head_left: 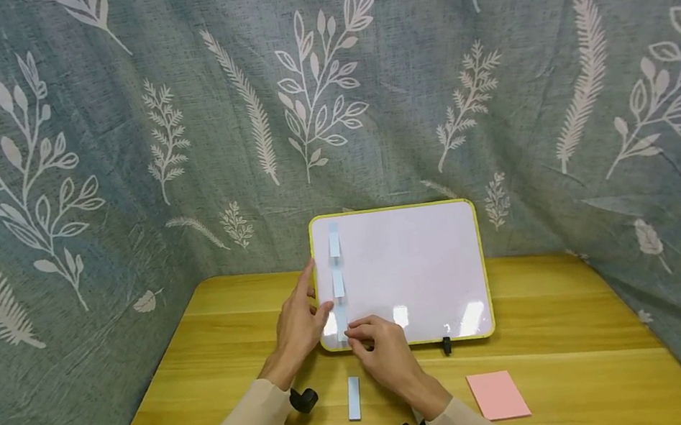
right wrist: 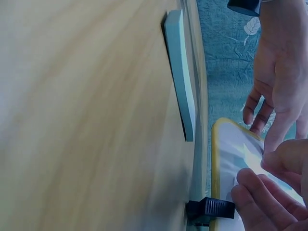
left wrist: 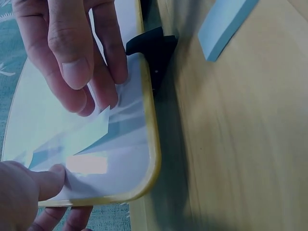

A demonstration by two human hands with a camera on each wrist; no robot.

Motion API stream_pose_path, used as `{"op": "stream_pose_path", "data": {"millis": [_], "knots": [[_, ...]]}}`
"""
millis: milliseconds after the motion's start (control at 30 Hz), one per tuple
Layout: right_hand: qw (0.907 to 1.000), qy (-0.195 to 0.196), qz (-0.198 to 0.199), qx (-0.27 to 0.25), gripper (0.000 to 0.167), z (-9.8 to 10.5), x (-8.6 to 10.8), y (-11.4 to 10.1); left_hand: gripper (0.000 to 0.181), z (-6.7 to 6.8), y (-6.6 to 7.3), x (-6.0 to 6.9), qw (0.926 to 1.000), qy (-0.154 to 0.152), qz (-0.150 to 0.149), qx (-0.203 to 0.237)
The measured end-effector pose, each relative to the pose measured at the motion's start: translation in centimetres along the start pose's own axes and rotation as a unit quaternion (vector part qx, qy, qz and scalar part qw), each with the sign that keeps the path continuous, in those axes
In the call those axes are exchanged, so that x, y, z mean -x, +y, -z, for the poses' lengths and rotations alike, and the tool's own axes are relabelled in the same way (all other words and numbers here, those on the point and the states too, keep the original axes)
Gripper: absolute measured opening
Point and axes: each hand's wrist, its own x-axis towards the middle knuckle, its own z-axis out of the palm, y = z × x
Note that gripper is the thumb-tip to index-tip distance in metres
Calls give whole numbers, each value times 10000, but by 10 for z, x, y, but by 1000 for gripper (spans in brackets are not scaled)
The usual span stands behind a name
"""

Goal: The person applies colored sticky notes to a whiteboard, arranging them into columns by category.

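A whiteboard (head_left: pixel 414 267) with a yellow rim leans upright at the back of the table. My left hand (head_left: pixel 299 323) holds its left edge, thumb on the front and fingers behind, as the left wrist view shows. Down the board's left side run several pale blue sticky strips; the upper strip (head_left: pixel 334 242) and middle strip (head_left: pixel 338 282) hang above the lowest strip (left wrist: pixel 89 134). That lowest one has its free end lifted off the surface. My right hand (head_left: pixel 382 352) is at this end, fingers loosely bent; its fingertips are beside the strip's corner, with no clear pinch.
On the wooden table (head_left: pixel 211 405), a narrow blue sticky-note pad (head_left: pixel 353 398) lies in front of the board, between my forearms. A pink sticky-note pad (head_left: pixel 498 396) is to the right. A black clip (head_left: pixel 447 346) stands at the board's bottom edge. Patterned curtain (head_left: pixel 324 98) surrounds the table.
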Motion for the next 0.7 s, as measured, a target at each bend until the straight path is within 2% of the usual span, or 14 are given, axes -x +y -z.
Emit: {"op": "stream_pose_path", "data": {"millis": [300, 700], "knots": [[9997, 90, 198, 64, 11, 7, 2, 4, 92, 3, -4, 6, 10000, -53, -12, 4], [9998, -49, 123, 151, 11, 25, 9, 3, 99, 13, -7, 15, 9994, -243, 33, -255]]}}
